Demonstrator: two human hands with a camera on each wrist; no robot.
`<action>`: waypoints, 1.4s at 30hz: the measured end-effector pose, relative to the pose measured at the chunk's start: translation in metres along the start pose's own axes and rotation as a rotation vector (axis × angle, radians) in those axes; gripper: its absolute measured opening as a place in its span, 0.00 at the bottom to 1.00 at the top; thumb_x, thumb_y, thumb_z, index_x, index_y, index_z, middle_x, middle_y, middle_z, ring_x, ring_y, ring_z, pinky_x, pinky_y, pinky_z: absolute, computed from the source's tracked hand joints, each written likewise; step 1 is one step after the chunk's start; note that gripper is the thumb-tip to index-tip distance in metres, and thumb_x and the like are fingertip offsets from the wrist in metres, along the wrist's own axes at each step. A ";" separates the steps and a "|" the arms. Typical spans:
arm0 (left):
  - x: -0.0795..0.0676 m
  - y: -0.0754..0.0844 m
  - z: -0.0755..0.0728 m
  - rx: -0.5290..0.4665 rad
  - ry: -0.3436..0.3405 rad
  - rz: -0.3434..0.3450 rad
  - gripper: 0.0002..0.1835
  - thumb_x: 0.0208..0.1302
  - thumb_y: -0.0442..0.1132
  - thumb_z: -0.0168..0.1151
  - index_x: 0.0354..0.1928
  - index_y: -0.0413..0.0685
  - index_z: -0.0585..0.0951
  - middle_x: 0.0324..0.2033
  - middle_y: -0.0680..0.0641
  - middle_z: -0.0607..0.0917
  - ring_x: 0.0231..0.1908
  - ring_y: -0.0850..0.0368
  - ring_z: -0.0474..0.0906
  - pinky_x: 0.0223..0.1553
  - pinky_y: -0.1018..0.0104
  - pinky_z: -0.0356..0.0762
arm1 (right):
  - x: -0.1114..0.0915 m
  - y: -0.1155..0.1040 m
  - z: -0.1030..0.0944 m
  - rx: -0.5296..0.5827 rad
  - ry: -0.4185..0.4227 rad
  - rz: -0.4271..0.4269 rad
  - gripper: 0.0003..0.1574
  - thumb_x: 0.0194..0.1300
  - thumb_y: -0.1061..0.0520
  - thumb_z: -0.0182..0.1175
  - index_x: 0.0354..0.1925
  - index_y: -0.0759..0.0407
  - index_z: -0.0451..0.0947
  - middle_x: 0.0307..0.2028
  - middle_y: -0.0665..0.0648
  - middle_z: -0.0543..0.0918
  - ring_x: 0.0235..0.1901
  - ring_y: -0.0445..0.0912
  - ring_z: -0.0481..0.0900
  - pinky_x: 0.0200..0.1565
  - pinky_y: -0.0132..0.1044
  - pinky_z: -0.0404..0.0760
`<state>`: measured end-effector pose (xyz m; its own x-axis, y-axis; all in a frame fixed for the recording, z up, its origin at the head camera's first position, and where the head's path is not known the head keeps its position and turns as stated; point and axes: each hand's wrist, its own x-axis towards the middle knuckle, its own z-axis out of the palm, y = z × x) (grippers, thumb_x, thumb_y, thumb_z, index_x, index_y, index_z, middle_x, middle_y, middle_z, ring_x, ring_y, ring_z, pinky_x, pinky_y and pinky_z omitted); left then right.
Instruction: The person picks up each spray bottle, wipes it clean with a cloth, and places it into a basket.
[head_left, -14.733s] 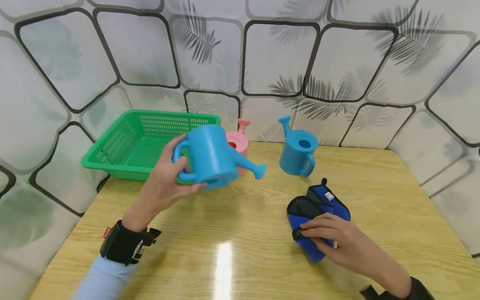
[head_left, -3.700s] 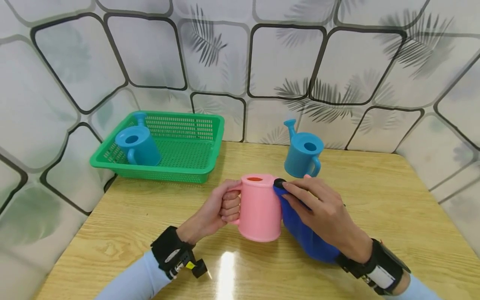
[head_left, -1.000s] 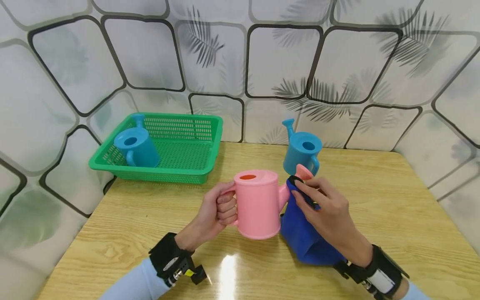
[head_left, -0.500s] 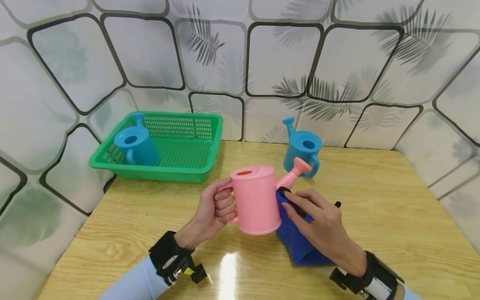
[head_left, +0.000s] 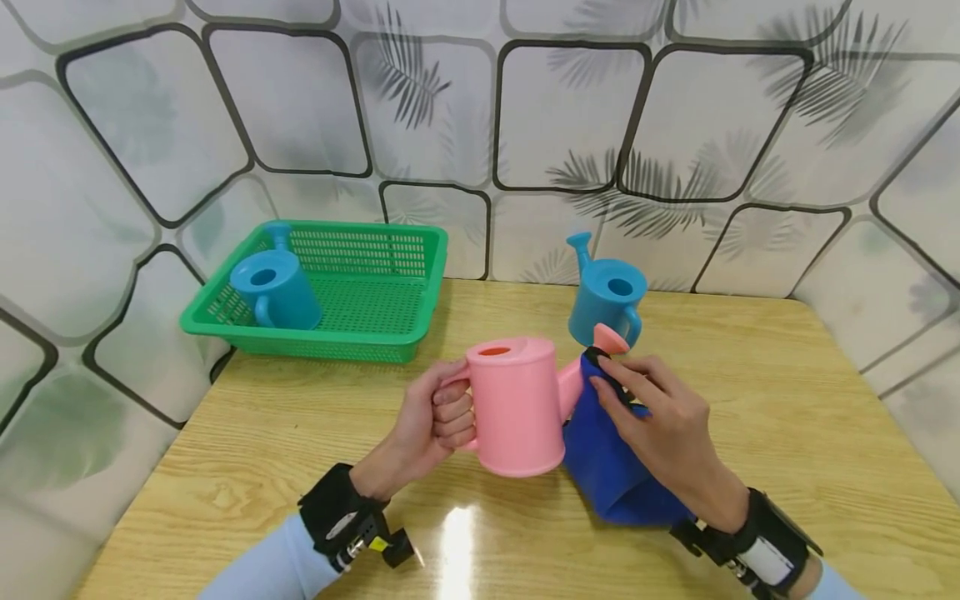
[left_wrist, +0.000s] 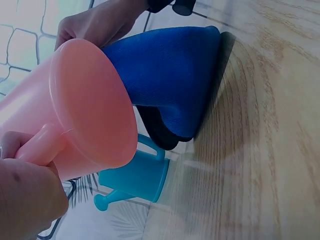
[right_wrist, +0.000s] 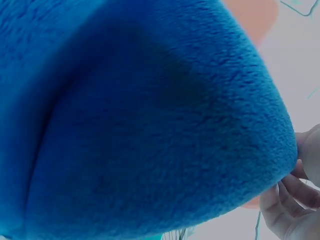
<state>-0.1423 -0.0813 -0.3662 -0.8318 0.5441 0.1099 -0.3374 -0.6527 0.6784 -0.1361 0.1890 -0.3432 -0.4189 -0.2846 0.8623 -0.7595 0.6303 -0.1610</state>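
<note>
In the head view my left hand (head_left: 435, 412) grips the handle of a pink watering can (head_left: 517, 408), holding it up over the table, spout to the right. My right hand (head_left: 667, 417) pinches the black-edged top of a blue plush cloth piece (head_left: 615, 467) against the pink spout, just below its rose. In the left wrist view the cloth (left_wrist: 170, 75) hangs beyond the base of the pink can (left_wrist: 95, 105). Cloth fills most of the right wrist view, with right-hand fingertips (right_wrist: 295, 192) at its edge.
A green basket (head_left: 375, 342) stands at the back left with a blue watering can (head_left: 277, 292) inside. Another blue watering can (head_left: 606, 300) stands at the back right of the wooden table (head_left: 750, 375), close behind the pink rose. A patterned wall (head_left: 570, 117) borders the table.
Earlier, the left hand put one blue can in the basket and picked up the pink can. In the last half second, the right hand and cloth moved up the spout, while the can lowered slightly.
</note>
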 end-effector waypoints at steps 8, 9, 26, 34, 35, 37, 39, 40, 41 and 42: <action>0.001 -0.004 0.005 -0.106 0.071 -0.023 0.26 0.73 0.43 0.38 0.13 0.54 0.51 0.08 0.57 0.49 0.07 0.65 0.42 0.11 0.72 0.36 | 0.001 0.012 -0.006 -0.018 0.100 0.069 0.19 0.49 0.61 0.73 0.40 0.70 0.86 0.30 0.65 0.85 0.23 0.50 0.82 0.21 0.37 0.84; 0.002 -0.004 0.006 -0.151 0.095 -0.034 0.26 0.73 0.43 0.38 0.13 0.54 0.51 0.08 0.58 0.49 0.08 0.65 0.42 0.11 0.73 0.36 | 0.001 0.013 -0.007 -0.008 0.110 0.094 0.21 0.43 0.66 0.74 0.40 0.70 0.86 0.30 0.65 0.85 0.23 0.50 0.82 0.25 0.32 0.84; 0.015 -0.005 0.020 -0.525 0.374 -0.013 0.29 0.67 0.51 0.48 0.11 0.55 0.50 0.07 0.58 0.50 0.07 0.65 0.46 0.16 0.74 0.38 | -0.003 -0.012 0.014 0.170 0.173 0.018 0.18 0.57 0.52 0.69 0.30 0.70 0.85 0.26 0.64 0.84 0.25 0.50 0.83 0.31 0.25 0.84; 0.018 -0.007 0.021 -0.542 0.371 0.035 0.28 0.66 0.48 0.49 0.11 0.55 0.50 0.07 0.58 0.50 0.07 0.66 0.45 0.15 0.74 0.37 | -0.003 -0.028 0.025 0.208 0.126 -0.110 0.17 0.61 0.54 0.65 0.29 0.69 0.85 0.25 0.63 0.83 0.22 0.49 0.82 0.18 0.39 0.82; 0.018 -0.007 0.021 -0.541 0.369 0.039 0.28 0.67 0.48 0.49 0.11 0.55 0.50 0.07 0.59 0.50 0.07 0.66 0.45 0.15 0.74 0.37 | -0.003 -0.030 0.025 0.216 0.108 -0.118 0.17 0.62 0.54 0.64 0.30 0.69 0.85 0.26 0.63 0.83 0.23 0.49 0.82 0.18 0.39 0.82; 0.019 -0.008 0.021 -0.538 0.370 0.046 0.28 0.67 0.48 0.48 0.11 0.55 0.50 0.07 0.59 0.50 0.07 0.66 0.44 0.15 0.74 0.36 | -0.005 -0.033 0.027 0.245 0.065 -0.139 0.17 0.64 0.53 0.63 0.31 0.68 0.85 0.27 0.62 0.83 0.25 0.49 0.83 0.20 0.38 0.83; 0.020 -0.008 0.021 -0.538 0.367 0.054 0.28 0.67 0.47 0.48 0.11 0.56 0.50 0.07 0.59 0.49 0.07 0.66 0.44 0.15 0.74 0.36 | -0.006 -0.036 0.028 0.280 0.023 -0.168 0.17 0.66 0.53 0.62 0.32 0.68 0.85 0.29 0.62 0.83 0.27 0.49 0.83 0.22 0.39 0.84; 0.020 -0.009 0.022 -0.537 0.369 0.054 0.28 0.67 0.47 0.48 0.11 0.56 0.50 0.07 0.59 0.49 0.07 0.66 0.44 0.15 0.74 0.36 | -0.006 -0.038 0.028 0.289 0.003 -0.178 0.17 0.66 0.53 0.61 0.32 0.68 0.85 0.29 0.62 0.83 0.27 0.49 0.83 0.23 0.39 0.85; 0.020 -0.009 0.022 -0.537 0.371 0.055 0.28 0.67 0.47 0.48 0.11 0.56 0.50 0.07 0.59 0.49 0.07 0.66 0.44 0.15 0.75 0.36 | -0.006 -0.039 0.028 0.294 -0.018 -0.184 0.18 0.67 0.53 0.60 0.33 0.67 0.85 0.30 0.61 0.83 0.28 0.49 0.83 0.24 0.40 0.85; 0.020 -0.009 0.022 -0.536 0.373 0.054 0.28 0.67 0.47 0.48 0.11 0.56 0.50 0.07 0.59 0.49 0.07 0.66 0.44 0.15 0.75 0.36 | -0.007 -0.040 0.028 0.299 -0.035 -0.191 0.18 0.68 0.53 0.59 0.33 0.67 0.84 0.30 0.61 0.83 0.29 0.49 0.83 0.26 0.41 0.85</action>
<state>-0.1461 -0.0529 -0.3545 -0.9183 0.3467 -0.1910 -0.3835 -0.8988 0.2124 -0.1167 0.1454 -0.3559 -0.2682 -0.4043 0.8744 -0.9356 0.3256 -0.1364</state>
